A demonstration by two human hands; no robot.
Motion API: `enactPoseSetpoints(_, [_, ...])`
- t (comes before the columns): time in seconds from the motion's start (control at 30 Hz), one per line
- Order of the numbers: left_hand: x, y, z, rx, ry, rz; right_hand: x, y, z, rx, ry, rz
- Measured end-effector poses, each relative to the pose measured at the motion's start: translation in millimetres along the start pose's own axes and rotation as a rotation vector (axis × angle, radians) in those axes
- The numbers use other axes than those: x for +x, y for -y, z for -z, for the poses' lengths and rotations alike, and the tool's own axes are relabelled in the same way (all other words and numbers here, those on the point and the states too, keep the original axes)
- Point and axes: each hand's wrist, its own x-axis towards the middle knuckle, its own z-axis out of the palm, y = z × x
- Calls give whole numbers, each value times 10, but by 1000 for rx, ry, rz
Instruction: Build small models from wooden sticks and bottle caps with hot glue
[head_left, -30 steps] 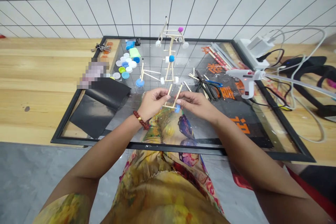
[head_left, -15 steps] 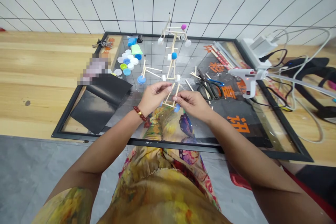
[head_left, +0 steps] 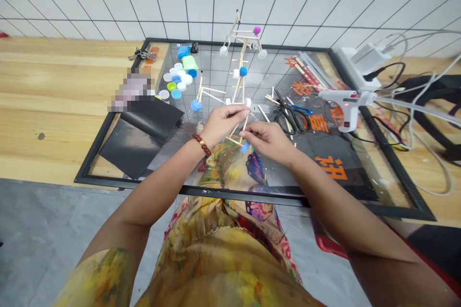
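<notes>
Between both hands is a small frame of thin wooden sticks (head_left: 235, 141) with a blue cap or lump (head_left: 245, 147) at its lower right corner. My left hand (head_left: 224, 123) pinches at the top end of one of its sticks, thumb and forefinger together. Lower down, the fingers of my right hand (head_left: 267, 139) close on the same frame's right side. Just beyond stands a taller stick model (head_left: 238, 87) with white, blue and pink round pieces. A smaller stick piece on a blue base (head_left: 197, 105) sits left of it.
Bottle caps (head_left: 176, 94) lie at the back left, near black sheets (head_left: 144, 129). Scissors (head_left: 293, 117) and loose sticks are right of my hands. A white glue gun (head_left: 347, 105) with cables stands farther right. A black-framed glass panel (head_left: 248, 195) covers the worktop.
My left hand has shifted right, from the frame's left side to its right stick's top. My right hand keeps its pinch. The whole view has moved slightly.
</notes>
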Motion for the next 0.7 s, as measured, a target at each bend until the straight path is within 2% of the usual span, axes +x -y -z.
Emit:
enactPoseSetpoints(0.17, [-5, -28, 1, -52, -25, 19, -15, 26, 17, 45, -1, -38])
enactPoseSetpoints(0.33, [-46, -61, 0, -177, -169, 132, -78, 10, 92, 185, -36, -168])
enactPoseSetpoints(0.5, [-58, -81, 35, -350, -286, 236, -97, -86, 111, 264, -44, -157])
enactPoseSetpoints(0.7, [-38, -98, 73, -418, -274, 276, -87, -136, 83, 252, -73, -128])
